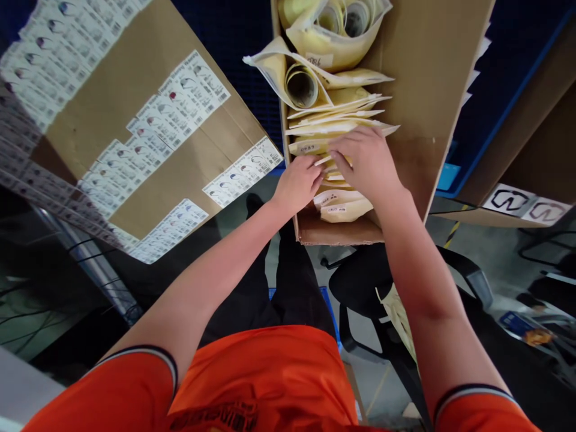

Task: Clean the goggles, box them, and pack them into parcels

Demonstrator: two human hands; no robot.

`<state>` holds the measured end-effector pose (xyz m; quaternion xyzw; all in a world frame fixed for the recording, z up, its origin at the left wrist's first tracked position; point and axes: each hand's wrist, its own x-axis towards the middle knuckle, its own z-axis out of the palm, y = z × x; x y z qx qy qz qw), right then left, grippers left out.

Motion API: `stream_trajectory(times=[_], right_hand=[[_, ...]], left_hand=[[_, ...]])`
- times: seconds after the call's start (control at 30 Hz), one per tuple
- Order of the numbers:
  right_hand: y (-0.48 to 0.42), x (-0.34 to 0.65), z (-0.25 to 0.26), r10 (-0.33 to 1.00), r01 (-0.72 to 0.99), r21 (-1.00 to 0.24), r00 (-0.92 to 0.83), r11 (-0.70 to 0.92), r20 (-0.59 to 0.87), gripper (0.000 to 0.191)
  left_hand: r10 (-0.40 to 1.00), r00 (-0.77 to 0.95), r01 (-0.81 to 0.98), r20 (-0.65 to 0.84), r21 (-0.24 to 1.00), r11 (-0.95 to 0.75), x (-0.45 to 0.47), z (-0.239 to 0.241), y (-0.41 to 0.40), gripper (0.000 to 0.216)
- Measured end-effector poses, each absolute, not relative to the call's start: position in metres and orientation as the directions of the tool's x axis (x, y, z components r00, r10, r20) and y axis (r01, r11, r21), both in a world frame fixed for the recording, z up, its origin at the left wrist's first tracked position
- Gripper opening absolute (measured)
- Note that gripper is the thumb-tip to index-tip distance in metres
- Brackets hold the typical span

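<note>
An open cardboard box [423,78] in front of me holds a row of yellow paper envelopes [342,123], several with handwritten labels; some at the far end are open and show label rolls [301,87]. My left hand [299,183] is curled at the box's left wall, fingers pinching the edge of an envelope. My right hand [366,162] lies over the envelopes with fingers bent down between them, pressing them apart. Two more envelopes [344,207] lie nearest me under my right wrist.
A large cardboard panel [135,120] covered with sheets of printed barcode stickers leans at the left. A black office chair [373,282] stands below the box. Another cardboard box with logo stickers [513,201] sits at the right beside blue shelving. My orange shirt fills the bottom.
</note>
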<state>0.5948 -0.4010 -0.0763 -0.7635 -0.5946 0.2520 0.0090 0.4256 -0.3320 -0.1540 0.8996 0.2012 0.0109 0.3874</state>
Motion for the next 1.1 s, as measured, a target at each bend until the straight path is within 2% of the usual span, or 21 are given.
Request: stream_trajectory(times=[0.13,0.27,0.4,0.47,0.57,0.7,0.83,0.93,1.0,1.03,1.1], right_hand=[[-0.370,0.600,-0.084,0.859,0.925,-0.183,0.217,-0.332,-0.464,0.026],[-0.350,0.604,-0.087,0.844,0.946,-0.110,0.215,-0.305,-0.491,0.034],[-0.346,0.603,-0.084,0.792,0.940,0.012,0.293,-0.340,-0.536,0.023],[-0.354,0.603,-0.083,0.806,0.938,0.000,0.297,-0.346,-0.512,0.024],[-0.377,0.606,-0.080,0.864,0.929,-0.088,0.297,-0.361,-0.407,0.028],[-0.400,0.607,-0.079,0.890,0.888,-0.186,0.364,-0.420,-0.274,0.037],[-0.398,0.606,-0.068,0.896,0.876,-0.196,0.420,-0.441,-0.143,0.035],[-0.388,0.613,-0.049,0.852,0.860,-0.174,0.503,-0.479,0.145,0.030],[-0.382,0.620,-0.031,0.810,0.872,-0.172,0.490,-0.459,0.323,0.039],[-0.380,0.623,-0.022,0.797,0.875,-0.185,0.484,-0.447,0.361,0.044],[-0.380,0.626,-0.005,0.687,0.772,-0.327,0.635,-0.545,0.353,0.041]], left_hand=[[0.373,0.918,0.350,-0.136,0.719,-0.600,0.426,-0.153,-0.333,0.027],[0.383,0.913,0.358,-0.140,0.727,-0.586,0.425,-0.153,-0.334,0.030],[0.379,0.913,0.352,-0.149,0.756,-0.551,0.425,-0.152,-0.333,0.039],[0.388,0.907,0.364,-0.163,0.766,-0.530,0.427,-0.151,-0.331,0.043],[0.424,0.882,0.416,-0.207,0.765,-0.491,0.430,-0.146,-0.326,0.047],[0.413,0.886,0.411,-0.211,0.769,-0.489,0.437,-0.139,-0.321,0.041],[0.363,0.920,0.338,-0.148,0.770,-0.542,0.436,-0.142,-0.323,0.038],[0.369,0.918,0.338,-0.143,0.767,-0.545,0.430,-0.149,-0.321,0.036],[0.388,0.909,0.355,-0.151,0.771,-0.530,0.429,-0.153,-0.315,0.037],[0.404,0.902,0.364,-0.153,0.772,-0.520,0.430,-0.155,-0.312,0.038],[0.451,0.879,0.390,-0.154,0.776,-0.495,0.435,-0.157,-0.304,0.039]])
